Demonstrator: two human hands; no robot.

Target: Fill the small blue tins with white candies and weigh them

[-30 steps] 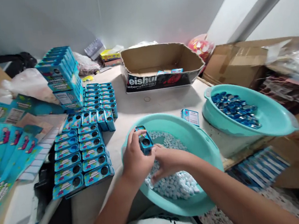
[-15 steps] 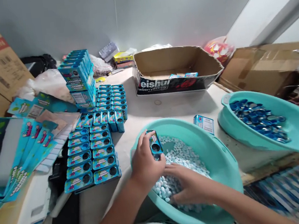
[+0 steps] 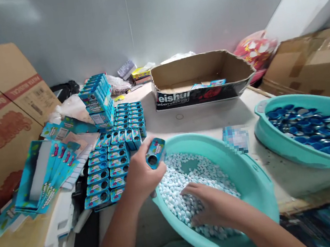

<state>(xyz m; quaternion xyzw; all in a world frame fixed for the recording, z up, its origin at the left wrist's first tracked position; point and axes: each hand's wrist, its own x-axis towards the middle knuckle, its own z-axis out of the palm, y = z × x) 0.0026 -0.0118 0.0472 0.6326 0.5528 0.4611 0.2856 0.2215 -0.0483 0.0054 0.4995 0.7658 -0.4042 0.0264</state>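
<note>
Tin w/ dark round opening is tilted in L hand, fingers clamped on its sides, by L rim of teal basin. R hand is down in basin, thumb & fingers apart, touching loose white pcs. Rows of similar tins on tabletop to L, stacked blue boxes behind. Open carton at back, few blue items inside. Pixelated item just beside basin. 2nd teal basin, far R, holds blue/silver caps.
</note>
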